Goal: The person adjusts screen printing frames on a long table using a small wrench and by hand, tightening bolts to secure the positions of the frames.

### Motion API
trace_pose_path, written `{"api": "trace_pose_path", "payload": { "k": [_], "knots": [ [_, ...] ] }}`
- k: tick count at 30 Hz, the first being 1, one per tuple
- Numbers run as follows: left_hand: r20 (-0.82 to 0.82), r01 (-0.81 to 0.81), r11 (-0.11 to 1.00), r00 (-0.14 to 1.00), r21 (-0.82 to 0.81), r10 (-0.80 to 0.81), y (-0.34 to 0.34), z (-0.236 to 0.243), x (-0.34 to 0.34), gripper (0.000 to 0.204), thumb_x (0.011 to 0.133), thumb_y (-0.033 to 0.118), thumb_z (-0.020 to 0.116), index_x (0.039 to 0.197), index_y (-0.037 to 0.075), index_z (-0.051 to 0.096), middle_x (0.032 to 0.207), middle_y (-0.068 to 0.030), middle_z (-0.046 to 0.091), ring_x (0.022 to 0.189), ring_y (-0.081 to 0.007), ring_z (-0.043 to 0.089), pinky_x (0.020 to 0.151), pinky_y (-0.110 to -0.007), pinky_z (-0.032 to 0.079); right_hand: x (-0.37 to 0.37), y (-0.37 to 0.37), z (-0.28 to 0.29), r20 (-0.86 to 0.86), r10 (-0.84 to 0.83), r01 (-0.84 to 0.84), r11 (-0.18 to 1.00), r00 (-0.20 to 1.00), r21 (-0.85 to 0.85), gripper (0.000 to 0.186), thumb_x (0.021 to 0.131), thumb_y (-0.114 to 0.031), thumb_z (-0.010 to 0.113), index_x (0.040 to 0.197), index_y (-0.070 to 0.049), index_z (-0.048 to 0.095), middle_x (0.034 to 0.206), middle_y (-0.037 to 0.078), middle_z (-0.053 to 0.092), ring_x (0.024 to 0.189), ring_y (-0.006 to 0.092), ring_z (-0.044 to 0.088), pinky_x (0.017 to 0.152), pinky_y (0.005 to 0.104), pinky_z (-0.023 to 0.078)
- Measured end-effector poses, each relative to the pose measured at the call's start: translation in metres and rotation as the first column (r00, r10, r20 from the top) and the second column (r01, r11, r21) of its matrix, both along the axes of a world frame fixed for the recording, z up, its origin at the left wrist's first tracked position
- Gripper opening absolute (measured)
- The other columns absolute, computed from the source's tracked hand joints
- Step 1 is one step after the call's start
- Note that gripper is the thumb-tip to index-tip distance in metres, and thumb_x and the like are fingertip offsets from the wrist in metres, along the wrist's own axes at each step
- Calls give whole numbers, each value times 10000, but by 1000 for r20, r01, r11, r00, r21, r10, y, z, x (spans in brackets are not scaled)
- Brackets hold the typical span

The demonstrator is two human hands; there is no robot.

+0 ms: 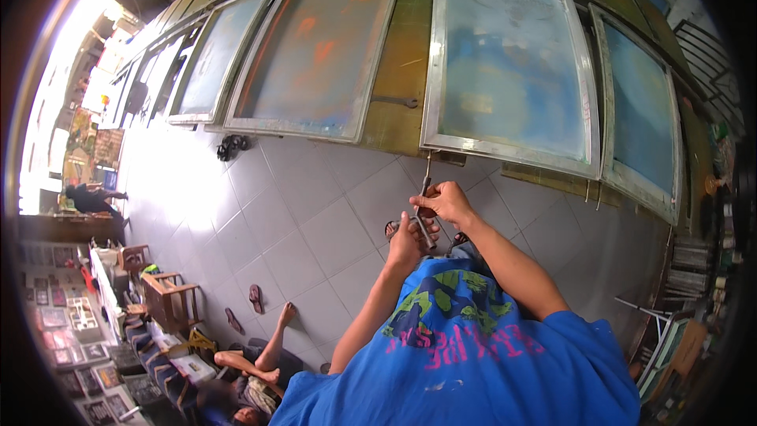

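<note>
At the table's near edge, my two hands hold a metal socket wrench (426, 186) with a bar handle. Its shaft points away from me and meets a thin rod or bolt (429, 159) beneath an aluminium-framed printing screen (516, 71). My right hand (447, 203) is closed, fingers pinching the shaft close to the handle. Lower and to the left, my left hand (405, 246) grips the handle, with part of the bar sticking out to its right. The exact contact at the wrench tip is too small to make out.
More framed screens, one orange-stained (315, 47) and one blue (639, 110), line the long table. An open-end spanner (396, 101) lies on a board between screens. A person (252, 386) sits low at left near slippers (255, 298) and a wooden stool (169, 300).
</note>
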State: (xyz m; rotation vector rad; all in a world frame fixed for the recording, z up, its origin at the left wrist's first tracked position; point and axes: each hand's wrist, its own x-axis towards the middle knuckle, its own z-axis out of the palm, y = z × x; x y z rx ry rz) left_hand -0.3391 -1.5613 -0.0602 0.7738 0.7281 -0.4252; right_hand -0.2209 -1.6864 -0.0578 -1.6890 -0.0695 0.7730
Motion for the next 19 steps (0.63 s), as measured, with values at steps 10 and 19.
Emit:
{"api": "trace_pose_path", "payload": {
  "k": [10,19],
  "knots": [
    [74,319,532,803,785,-592,43,-11,19,375,978,282,489,1096,-23,673,952,-132,722,819,-232,695,763,-384,536,-15,16,17,375,-20,196,877,927,-438,505,696,-483,849,707,-16,657,662,148,673,649,305,680,628,400,527],
    [117,754,443,446,485,-887,58,65,64,489,851,237,643,1288,27,582,1152,-60,654,1039,-156,598,872,-322,475,-15,34,18,437,-2,306,717,899,-626,416,748,-407,785,689,-16,658,694,183,677,699,381,677,677,472,525]
  ]
}}
